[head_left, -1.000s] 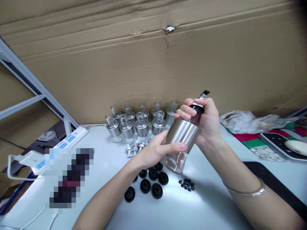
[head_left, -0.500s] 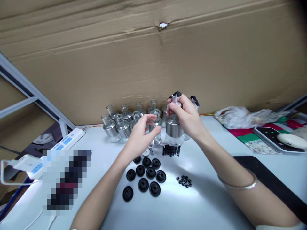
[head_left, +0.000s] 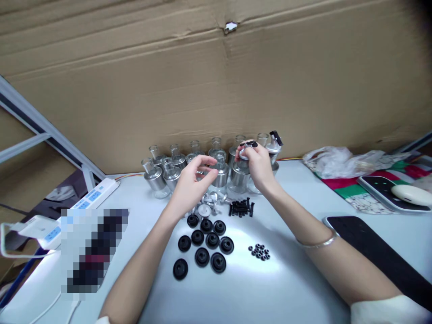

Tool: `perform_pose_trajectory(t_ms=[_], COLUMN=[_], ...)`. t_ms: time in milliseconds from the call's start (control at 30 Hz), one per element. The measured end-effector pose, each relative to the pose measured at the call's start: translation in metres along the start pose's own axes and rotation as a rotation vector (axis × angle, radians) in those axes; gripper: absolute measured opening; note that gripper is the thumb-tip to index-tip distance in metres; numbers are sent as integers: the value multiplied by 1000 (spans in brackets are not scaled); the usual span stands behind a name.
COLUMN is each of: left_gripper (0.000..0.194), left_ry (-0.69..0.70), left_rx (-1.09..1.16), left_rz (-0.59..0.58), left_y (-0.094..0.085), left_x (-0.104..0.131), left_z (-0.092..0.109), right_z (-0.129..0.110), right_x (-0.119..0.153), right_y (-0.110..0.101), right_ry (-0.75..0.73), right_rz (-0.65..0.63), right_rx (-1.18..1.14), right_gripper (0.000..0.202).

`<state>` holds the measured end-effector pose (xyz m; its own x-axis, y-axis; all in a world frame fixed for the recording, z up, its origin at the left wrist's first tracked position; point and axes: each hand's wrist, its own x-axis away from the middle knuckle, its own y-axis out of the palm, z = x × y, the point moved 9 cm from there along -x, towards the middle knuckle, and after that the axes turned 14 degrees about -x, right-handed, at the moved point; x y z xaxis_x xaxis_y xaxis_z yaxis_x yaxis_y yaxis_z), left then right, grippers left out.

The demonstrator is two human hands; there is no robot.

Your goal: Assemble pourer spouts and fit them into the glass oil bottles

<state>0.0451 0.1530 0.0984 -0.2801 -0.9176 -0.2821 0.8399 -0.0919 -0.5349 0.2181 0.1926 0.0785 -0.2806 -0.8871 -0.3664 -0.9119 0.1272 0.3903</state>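
Observation:
My right hand (head_left: 259, 165) is closed round the top of a glass bottle with a metal band (head_left: 240, 176). A silver cap with a black lever (head_left: 248, 148) shows at its fingers; the bottle's neck is hidden. My left hand (head_left: 195, 180) holds nothing, its fingers apart and curved beside another banded glass bottle (head_left: 221, 176); I cannot tell if it touches it. Below the hands lie silver metal caps (head_left: 204, 210), small black levers (head_left: 240, 207), black round lids (head_left: 212, 240) and tiny black rings (head_left: 259, 252).
Several more glass bottles (head_left: 156, 180) line the cardboard wall (head_left: 216, 90), with a capped one (head_left: 275, 146) at the right. A power strip (head_left: 91, 198) lies left. A black pad (head_left: 357, 243), a plastic bag (head_left: 337, 162) and a device (head_left: 388, 191) are at the right.
The bottle in my right hand has gone from held up in front of the row to lower and back among the other bottles. My left hand moved slightly left and stays open.

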Motion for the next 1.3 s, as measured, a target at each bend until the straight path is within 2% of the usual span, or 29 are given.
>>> perform_pose_trajectory(t_ms=[200,300,367,500,600,667,767,867,933,1033,1133,1233,1300], left_gripper=[14,31,46,58,53,50,46,41,35,25,14,17,21], left_ry=[24,25,84,251,286,257,238,210,184,158,141,131,140], left_rx=[78,59,-50,-223,-299,-334,-382,-403,-413,-416,-413,-401,-412], left_rz=[77,168,246,284,318,315,239,227,237,241,226,222,206], left_y=[-8,-17,-24,-22,-20,-17,-7,-6,-8,-9,-7,-8,-8], left_x=[-1,3,7,15,22,27,41,58,66,71,72,76,79], left_z=[-1,-1,5,25,30,24,7,-13,-25,-36,-42,-46,-46], right_z=[0,-8,-26,-77,-94,-97,-81,-32,0,29,47,49,44], right_x=[-2,1,8,47,67,69,61,63,76,91,103,103,99], right_y=[-4,-5,-1,34,55,62,69,81,85,90,95,96,92], right_ry=[-74,-142,-279,-763,-877,-830,-587,-199,-13,78,127,160,176], right_rz=[3,23,26,-87,-209,-279,-424,-716,-876,-958,-1022,-1039,-1008], right_rx=[43,87,194,498,542,532,542,716,824,868,879,857,833], right_gripper=[7,20,29,31,24,17,9,15,10,7,4,12,10])
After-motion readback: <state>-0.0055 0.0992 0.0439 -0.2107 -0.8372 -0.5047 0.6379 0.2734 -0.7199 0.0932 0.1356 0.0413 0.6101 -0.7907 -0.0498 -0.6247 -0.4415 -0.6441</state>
